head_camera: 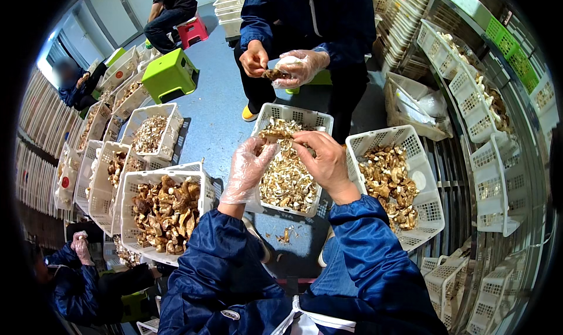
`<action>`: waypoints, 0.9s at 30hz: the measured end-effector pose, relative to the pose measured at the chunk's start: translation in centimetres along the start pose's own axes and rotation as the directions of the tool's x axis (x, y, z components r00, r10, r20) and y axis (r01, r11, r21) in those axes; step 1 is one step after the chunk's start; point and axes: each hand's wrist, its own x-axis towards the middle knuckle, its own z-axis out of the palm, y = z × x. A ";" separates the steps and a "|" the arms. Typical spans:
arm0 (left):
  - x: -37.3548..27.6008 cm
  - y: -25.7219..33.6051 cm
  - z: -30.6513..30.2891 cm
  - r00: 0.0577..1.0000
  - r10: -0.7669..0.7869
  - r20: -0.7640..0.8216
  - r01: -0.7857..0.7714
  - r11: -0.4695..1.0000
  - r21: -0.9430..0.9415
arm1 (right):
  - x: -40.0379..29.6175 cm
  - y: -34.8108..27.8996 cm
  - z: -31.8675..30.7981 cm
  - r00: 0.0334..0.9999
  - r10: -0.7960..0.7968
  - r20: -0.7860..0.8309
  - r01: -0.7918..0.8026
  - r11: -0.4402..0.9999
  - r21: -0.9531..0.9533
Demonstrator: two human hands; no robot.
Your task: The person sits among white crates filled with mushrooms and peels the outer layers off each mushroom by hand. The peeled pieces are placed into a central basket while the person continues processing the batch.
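Note:
My left hand [250,168], in a clear plastic glove, holds a brown mushroom [276,134] above a white basket [314,209]. The bare right hand [323,159] meets it from the right, thumb and fingertips pinched at the mushroom's end; whether a tool is between them cannot be told. Pale mushroom trimmings [286,185] fill the basket below. Larger whole mushrooms [167,212] lie in a basket at the left, and brown mushroom pieces [389,185] lie in another at the right.
Across from me sits a co-worker, whose gloved hand [303,67] holds a mushroom. More people sit at the left. A green stool [169,75], a basket of trimmings [151,152], stacked baskets and a metal rack with baskets [488,181] surround the blue floor [211,97].

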 end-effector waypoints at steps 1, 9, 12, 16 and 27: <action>-0.1 0.1 0.0 1.000 -0.008 0.002 0.008 1.000 0.017 | 0.0 0.0 -0.1 1.000 0.002 0.003 -0.002 1.000 -0.008; -0.2 0.9 0.0 1.000 0.026 -0.006 -0.025 0.996 0.087 | -0.2 0.5 0.1 1.000 0.001 -0.010 -0.001 1.000 -0.027; -0.3 1.1 0.0 0.999 0.027 -0.026 -0.024 0.996 0.090 | -0.2 0.5 0.2 1.000 0.018 -0.002 -0.018 1.000 -0.023; -0.3 1.3 0.2 0.997 0.054 -0.051 -0.042 0.975 0.218 | -0.3 0.7 0.0 0.987 0.140 0.077 -0.143 0.989 0.033; -0.1 0.5 -0.7 0.969 0.245 0.030 -0.236 0.886 0.399 | -0.2 1.1 -0.6 0.790 0.372 0.488 -0.583 0.703 0.408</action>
